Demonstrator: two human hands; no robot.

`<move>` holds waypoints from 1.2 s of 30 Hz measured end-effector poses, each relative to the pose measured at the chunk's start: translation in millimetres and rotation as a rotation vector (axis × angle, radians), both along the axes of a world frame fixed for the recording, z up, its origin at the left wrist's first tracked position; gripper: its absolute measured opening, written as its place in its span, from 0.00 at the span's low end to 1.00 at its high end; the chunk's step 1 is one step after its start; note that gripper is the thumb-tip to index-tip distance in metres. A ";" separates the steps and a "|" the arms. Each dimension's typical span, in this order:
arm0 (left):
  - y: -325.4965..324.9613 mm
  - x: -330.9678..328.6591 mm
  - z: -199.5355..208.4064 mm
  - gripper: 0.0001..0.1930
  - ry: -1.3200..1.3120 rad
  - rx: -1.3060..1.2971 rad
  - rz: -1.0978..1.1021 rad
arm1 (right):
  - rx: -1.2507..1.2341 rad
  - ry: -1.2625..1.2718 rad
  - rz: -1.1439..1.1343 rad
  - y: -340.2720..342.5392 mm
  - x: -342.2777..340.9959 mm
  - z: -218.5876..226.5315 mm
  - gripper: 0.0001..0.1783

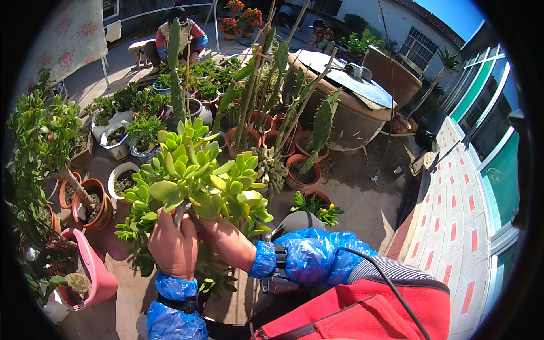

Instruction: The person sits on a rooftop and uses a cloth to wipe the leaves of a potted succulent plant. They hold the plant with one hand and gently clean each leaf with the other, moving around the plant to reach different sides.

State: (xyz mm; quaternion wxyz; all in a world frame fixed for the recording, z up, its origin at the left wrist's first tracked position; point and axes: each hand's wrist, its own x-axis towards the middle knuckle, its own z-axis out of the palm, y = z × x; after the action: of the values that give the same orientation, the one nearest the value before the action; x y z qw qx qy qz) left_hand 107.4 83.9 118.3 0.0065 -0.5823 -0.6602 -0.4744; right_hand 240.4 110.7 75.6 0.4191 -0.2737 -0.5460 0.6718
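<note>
Right in front of me stands a jade plant (pixel 198 164) with thick, glossy green leaves and a grey woody stem. My left hand (pixel 173 246) is closed, its fingers bent around the stem just under the crown. Beside it, my right hand (pixel 231 242) is closed against the stem and lower leaves, its fingertips partly hidden by foliage. Blue plastic sleeve covers (pixel 317 255) and black wrist straps cover both forearms. The base of the plant is hidden below my hands.
Terracotta pots (pixel 303 173) with cacti stand ahead, near a large brown vat (pixel 345 122) under a sheet lid. At left are a pink pot (pixel 99 277) and another jade plant (pixel 45 136). A tiled wall (pixel 453 215) runs along the right. Two other people (pixel 178 39) sit farther back.
</note>
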 end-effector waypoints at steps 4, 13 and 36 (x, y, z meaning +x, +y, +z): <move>-5.0 -0.1 -0.9 0.14 0.203 -0.225 -0.036 | -0.357 0.302 0.037 2.7 -3.9 -6.0 0.25; 0.0 0.7 2.5 0.13 0.130 -0.025 0.020 | -0.094 0.092 0.057 2.5 -3.4 -14.7 0.27; -10.8 -3.2 14.5 0.10 0.163 -0.269 -0.004 | 0.243 -0.230 -0.167 -7.7 6.6 8.7 0.24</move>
State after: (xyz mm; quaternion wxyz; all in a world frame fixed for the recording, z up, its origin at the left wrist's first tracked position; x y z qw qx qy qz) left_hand 104.2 73.1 132.8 -0.0191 -0.6157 -0.7140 -0.3328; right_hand 246.9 103.1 84.3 0.4382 -0.3404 -0.6427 0.5283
